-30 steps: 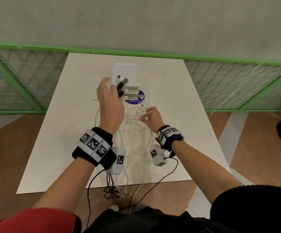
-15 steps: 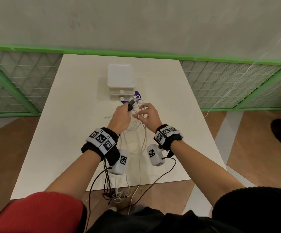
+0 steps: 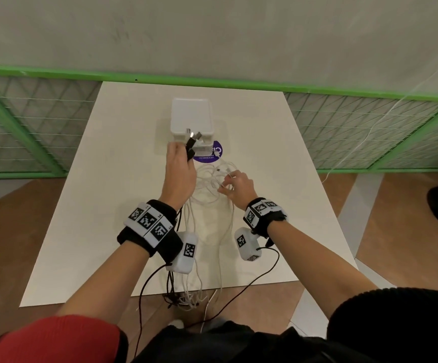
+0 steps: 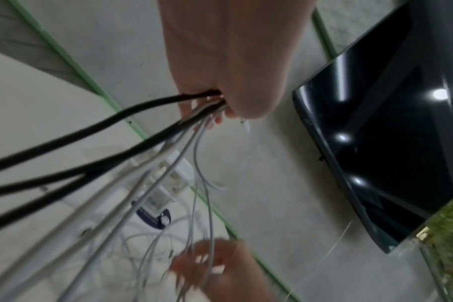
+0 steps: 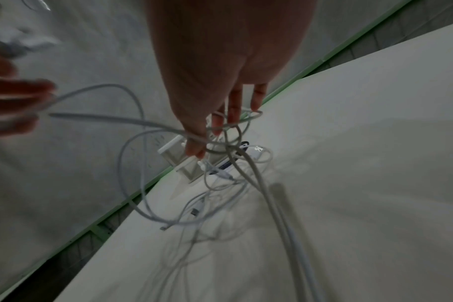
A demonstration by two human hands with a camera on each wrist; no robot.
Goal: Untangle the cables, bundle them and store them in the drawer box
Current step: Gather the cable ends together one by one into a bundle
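My left hand [image 3: 181, 163] is raised in front of the white drawer box [image 3: 191, 113] and grips a bunch of cables. Their black USB plugs [image 3: 193, 140] stick up past its fingers. In the left wrist view the black cables [image 4: 91, 130] and several white ones run out of the closed fist [image 4: 220, 98]. My right hand [image 3: 228, 183] is lower, to the right, over a heap of white cable loops [image 3: 210, 176] on the table. Its fingers [image 5: 233, 114] are hooked through those white loops [image 5: 132, 120] and the thumb pinches one.
The white table [image 3: 123, 205] has a purple round sticker [image 3: 214, 155] beside the box. A tangle of black and white cables [image 3: 186, 297] hangs over the near edge. A green-framed mesh fence [image 3: 29, 127] runs behind. A dark screen [image 4: 375, 122] is on the wall.
Half a second ago both hands met over the loops. My left hand has since lifted away toward the box with the plug ends, pulling the cables taut. The right hand stayed at the loops.
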